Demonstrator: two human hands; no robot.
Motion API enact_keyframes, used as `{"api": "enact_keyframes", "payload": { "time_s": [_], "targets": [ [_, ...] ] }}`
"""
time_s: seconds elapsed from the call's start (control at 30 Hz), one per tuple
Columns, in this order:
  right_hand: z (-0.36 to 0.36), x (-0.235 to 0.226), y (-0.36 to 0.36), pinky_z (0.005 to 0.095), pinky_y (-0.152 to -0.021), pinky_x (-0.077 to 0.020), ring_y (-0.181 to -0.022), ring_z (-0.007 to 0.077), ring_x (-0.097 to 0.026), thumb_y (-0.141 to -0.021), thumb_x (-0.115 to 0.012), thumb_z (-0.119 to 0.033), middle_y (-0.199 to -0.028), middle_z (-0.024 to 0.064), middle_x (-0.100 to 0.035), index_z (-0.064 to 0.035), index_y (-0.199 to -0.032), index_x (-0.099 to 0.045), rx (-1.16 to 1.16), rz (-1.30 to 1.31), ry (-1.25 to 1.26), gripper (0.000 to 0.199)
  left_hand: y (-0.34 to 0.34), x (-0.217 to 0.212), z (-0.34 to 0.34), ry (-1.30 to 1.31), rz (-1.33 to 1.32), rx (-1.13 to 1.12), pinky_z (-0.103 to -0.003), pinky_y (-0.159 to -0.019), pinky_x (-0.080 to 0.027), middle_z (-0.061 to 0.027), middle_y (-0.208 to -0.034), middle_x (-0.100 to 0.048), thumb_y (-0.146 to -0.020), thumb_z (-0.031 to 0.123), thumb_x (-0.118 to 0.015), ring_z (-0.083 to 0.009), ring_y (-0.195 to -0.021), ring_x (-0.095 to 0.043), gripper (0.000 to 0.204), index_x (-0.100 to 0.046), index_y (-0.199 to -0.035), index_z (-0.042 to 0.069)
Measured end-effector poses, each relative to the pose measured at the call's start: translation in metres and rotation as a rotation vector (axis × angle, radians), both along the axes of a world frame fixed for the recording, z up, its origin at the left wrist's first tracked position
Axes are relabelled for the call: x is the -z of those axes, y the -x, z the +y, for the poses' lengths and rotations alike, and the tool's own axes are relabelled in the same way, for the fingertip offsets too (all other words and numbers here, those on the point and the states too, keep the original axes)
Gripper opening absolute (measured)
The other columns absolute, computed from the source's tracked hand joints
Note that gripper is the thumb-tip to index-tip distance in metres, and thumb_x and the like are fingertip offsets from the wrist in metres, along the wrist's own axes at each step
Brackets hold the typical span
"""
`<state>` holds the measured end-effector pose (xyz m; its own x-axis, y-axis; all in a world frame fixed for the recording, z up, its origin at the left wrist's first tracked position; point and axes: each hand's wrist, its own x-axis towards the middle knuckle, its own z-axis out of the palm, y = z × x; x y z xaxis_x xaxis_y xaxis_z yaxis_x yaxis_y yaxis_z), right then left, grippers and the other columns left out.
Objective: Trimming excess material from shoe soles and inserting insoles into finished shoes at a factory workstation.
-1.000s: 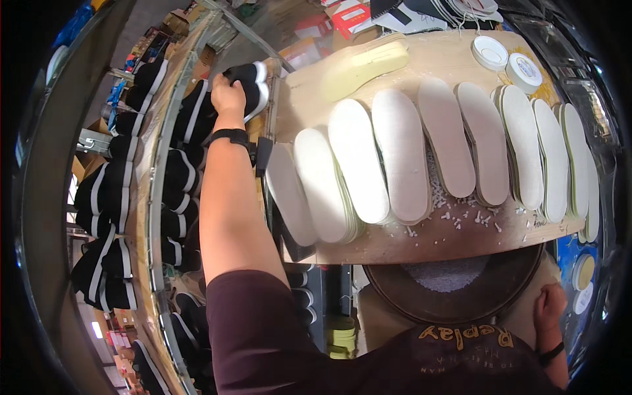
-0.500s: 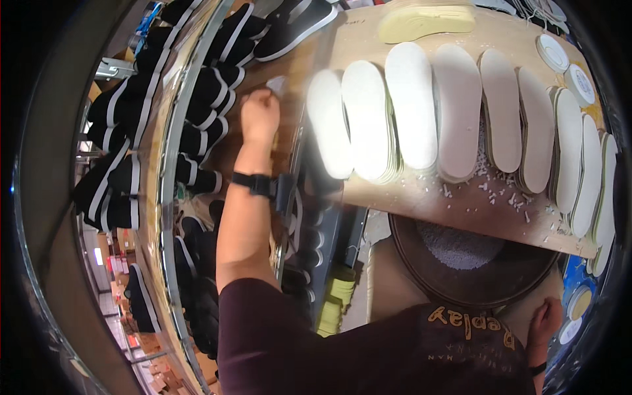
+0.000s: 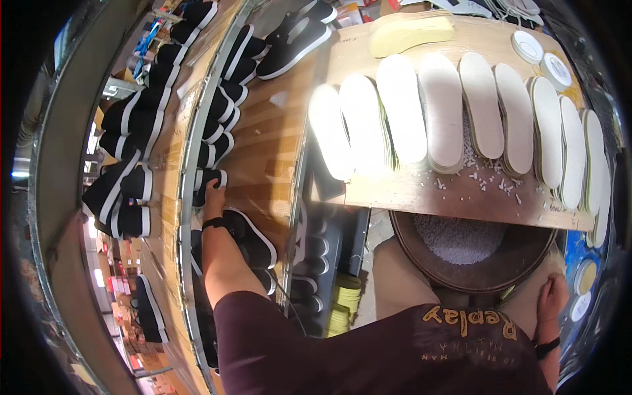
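Note:
My left hand point(image 3: 214, 194) reaches to the shelf on the left, its fingers closed on the end of a black shoe point(image 3: 202, 179) with a white sole. Nearer me on that shelf lies another black shoe point(image 3: 250, 238). My right hand point(image 3: 552, 299) rests by my right thigh, fingers curled in, with nothing seen in it. Ahead, white insoles point(image 3: 401, 108) stand in stacks in a row on a wooden board point(image 3: 375, 197). A yellow stack of insoles point(image 3: 411, 36) lies at the board's far edge.
Under the board's near edge, a round brown tub point(image 3: 411, 247) holds pale grey granules. White bits point(image 3: 507, 181) are scattered on the board. Round white lids point(image 3: 526, 46) sit at the far right. Black shoes point(image 3: 151, 105) line the outer shelf; yellow-green pieces point(image 3: 345, 296) stand below.
My left hand has moved back toward me and left, from the bare shelf to a black shoe. My right hand stays by my thigh. The view has shifted slightly.

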<state>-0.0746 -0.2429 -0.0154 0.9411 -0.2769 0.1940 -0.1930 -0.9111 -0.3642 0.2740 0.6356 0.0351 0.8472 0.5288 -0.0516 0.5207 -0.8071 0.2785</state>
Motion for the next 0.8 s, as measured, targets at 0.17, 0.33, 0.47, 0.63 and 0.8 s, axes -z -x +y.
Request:
{"api": "enact_keyframes", "payload": {
  "time_s": [0.17,0.33,0.47,0.63,0.8],
  "targets": [
    [-0.002,0.001,0.0,0.0407,-0.065,-0.0455,-0.073,0.0353,-0.057,-0.076,-0.053,0.001,-0.079,0.0165,-0.057,-0.0027,-0.084,-0.056,-0.003,0.004,0.016,0.009,-0.013,0.005,-0.016,0.026,-0.144,0.165,-0.035,-0.08,-0.051,-0.0129,-0.094,-0.071,-0.078,0.009,-0.061,-0.0232,-0.088,-0.067,0.026,-0.07,-0.102,0.004],
    [0.007,-0.007,0.008,0.0421,-0.065,-0.0468,-0.073,0.0359,-0.058,-0.074,-0.055,-0.003,-0.076,0.0169,-0.058,-0.0039,-0.083,-0.057,-0.027,-0.117,0.086,0.008,-0.021,-0.027,-0.141,-0.217,-0.341,0.506,-0.04,-0.077,-0.052,-0.0179,-0.089,-0.069,-0.084,0.016,-0.06,-0.0336,-0.085,-0.067,0.016,-0.071,-0.09,0.005],
    [0.004,-0.004,0.025,0.0434,-0.063,-0.0468,-0.071,0.0363,-0.057,-0.073,-0.058,-0.007,-0.077,0.0154,-0.059,-0.0055,-0.08,-0.056,0.018,-0.144,0.059,0.007,0.032,-0.054,-0.293,0.039,-0.452,0.715,-0.043,-0.071,-0.052,-0.0192,-0.084,-0.068,-0.086,0.015,-0.06,-0.0364,-0.078,-0.066,0.013,-0.069,-0.089,0.004],
    [-0.009,0.01,0.044,0.0452,-0.063,-0.0472,-0.071,0.0366,-0.06,-0.072,-0.06,-0.009,-0.073,0.0145,-0.059,-0.0067,-0.077,-0.057,0.081,-0.186,0.011,0.006,0.152,-0.011,-0.438,0.252,-0.2,0.994,-0.039,-0.071,-0.052,-0.0186,-0.081,-0.067,-0.089,0.012,-0.058,-0.0327,-0.076,-0.066,0.015,-0.068,-0.088,0.001],
    [-0.028,0.015,0.065,0.0422,-0.072,-0.05,-0.084,0.0338,-0.063,-0.076,-0.062,-0.013,-0.087,0.0123,-0.065,-0.0098,-0.091,-0.064,0.031,-0.107,-0.152,0.015,0.274,0.084,-0.518,0.466,-0.064,1.289,-0.045,-0.086,-0.048,-0.0197,-0.095,-0.065,-0.076,0.004,-0.059,-0.0385,-0.093,-0.06,0.02,-0.066,-0.094,0.002]
  ]
}}
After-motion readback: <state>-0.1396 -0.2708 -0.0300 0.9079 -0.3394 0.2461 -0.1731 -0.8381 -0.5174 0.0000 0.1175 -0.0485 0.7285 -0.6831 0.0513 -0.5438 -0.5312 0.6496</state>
